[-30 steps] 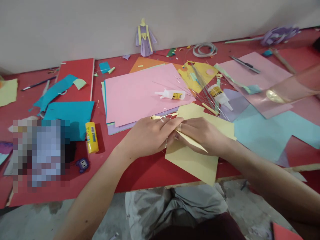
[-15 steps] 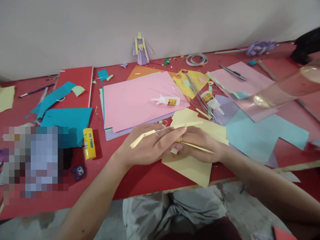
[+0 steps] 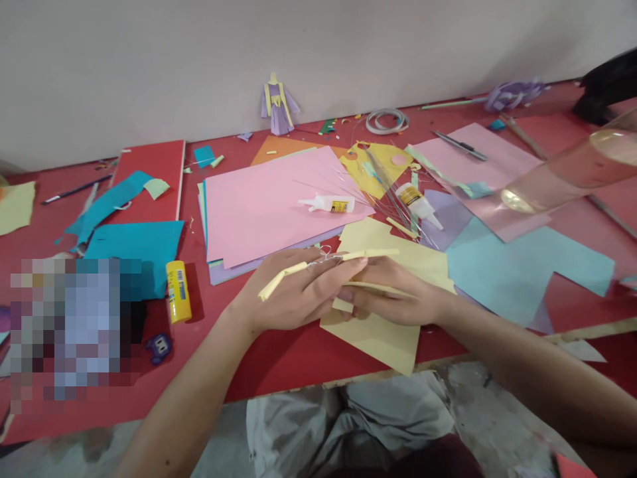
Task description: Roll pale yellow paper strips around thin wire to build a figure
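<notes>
Head view: we find the wire frame (image 3: 324, 261) lying across the back of our left hand (image 3: 291, 292) and running over the fingers toward our right hand (image 3: 403, 289). Its two ends are wrapped in pale yellow paper; one points toward our left wrist, bent, the other reaches over the knuckles of the right hand. Bare twisted wire shows between them, with a small loop standing on the far side.

Left hand: back upward, fingers together and bent inward, gripping the frame, one fingertip against the right-hand wrapped part. Right hand: fingers curled, closed on a thin yellow strip (image 3: 383, 287) that sticks out toward the wrist. Both hands touch at the fingers; we cannot tell what lies in the covered gap, nor whether strip and frame join.

Below the hands, a yellow sheet (image 3: 378, 338) lies on the red table (image 3: 263, 372), partly over its near edge. Beyond, a white glue bottle (image 3: 331, 203) lies on a pink sheet (image 3: 263, 206). Left of our left hand we note a yellow glue stick (image 3: 178, 291).
</notes>
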The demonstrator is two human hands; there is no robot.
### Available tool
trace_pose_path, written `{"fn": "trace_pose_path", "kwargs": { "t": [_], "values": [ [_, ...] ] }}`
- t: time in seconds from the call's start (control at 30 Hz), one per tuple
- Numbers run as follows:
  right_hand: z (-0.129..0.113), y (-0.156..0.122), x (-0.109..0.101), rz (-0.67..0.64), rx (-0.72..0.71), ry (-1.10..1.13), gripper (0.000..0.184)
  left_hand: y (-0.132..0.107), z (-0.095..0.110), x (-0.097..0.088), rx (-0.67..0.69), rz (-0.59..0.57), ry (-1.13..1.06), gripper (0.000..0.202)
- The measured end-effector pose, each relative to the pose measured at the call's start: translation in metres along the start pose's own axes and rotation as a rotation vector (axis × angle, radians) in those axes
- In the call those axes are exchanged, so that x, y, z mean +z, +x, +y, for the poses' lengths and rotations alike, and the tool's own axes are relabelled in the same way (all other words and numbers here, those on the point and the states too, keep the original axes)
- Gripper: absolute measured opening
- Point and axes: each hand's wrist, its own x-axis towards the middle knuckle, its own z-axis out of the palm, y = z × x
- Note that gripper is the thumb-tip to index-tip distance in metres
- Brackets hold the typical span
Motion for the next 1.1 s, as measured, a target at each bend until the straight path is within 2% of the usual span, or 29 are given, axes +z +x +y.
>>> {"fn": "trace_pose_path", "kwargs": {
  "t": [0.23, 0.4, 0.6, 0.8, 1.1],
  "values": [
    [0.006, -0.002, 0.000, 0.011, 0.026, 0.006, 0.021, -0.001, -0.002, 0.001, 0.007, -0.011, -0.149, 0.048],
    [0.011, -0.004, 0.001, 0.031, 0.035, 0.001, 0.017, -0.004, -0.003, 0.001, -0.051, -0.096, -0.271, 0.055],
    [0.012, -0.005, -0.001, 0.002, -0.009, -0.095, 0.016, -0.003, -0.005, -0.001, -0.083, -0.086, -0.305, 0.053],
    [0.013, -0.004, 0.001, 0.028, 0.005, -0.181, 0.016, 0.001, -0.003, -0.006, -0.155, -0.184, -0.389, 0.050],
    [0.011, -0.003, 0.000, -0.023, 0.042, -0.264, 0.022, 0.001, -0.002, -0.004, -0.175, -0.093, -0.387, 0.040]
  ]
}}
